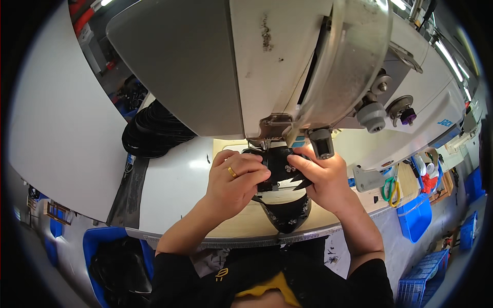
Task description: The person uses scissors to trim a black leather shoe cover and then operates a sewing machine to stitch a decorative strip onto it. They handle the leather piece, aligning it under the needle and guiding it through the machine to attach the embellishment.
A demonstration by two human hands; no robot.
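Under the needle area of a large white sewing machine (277, 66) lies a black piece of material with a pale flower pattern (280, 163). My left hand (235, 179), with a gold ring on one finger, is closed on its left edge, thumb and fingertips pressed down. On the other side my right hand (323, 174) grips the right edge, thumb on top. Closer to me, a pointed black part with pale flowers (285, 216) hangs toward the table's front edge; whether it is joined to the held piece I cannot tell. The presser foot (266, 145) is partly hidden.
A stack of black pieces (156, 131) lies at the table's left. Scissors with green and yellow handles (393, 191) lie at the right, beside a blue bin (414, 217). Another blue bin (95, 238) with black items stands at lower left. A ruler strip (318, 235) follows the front edge.
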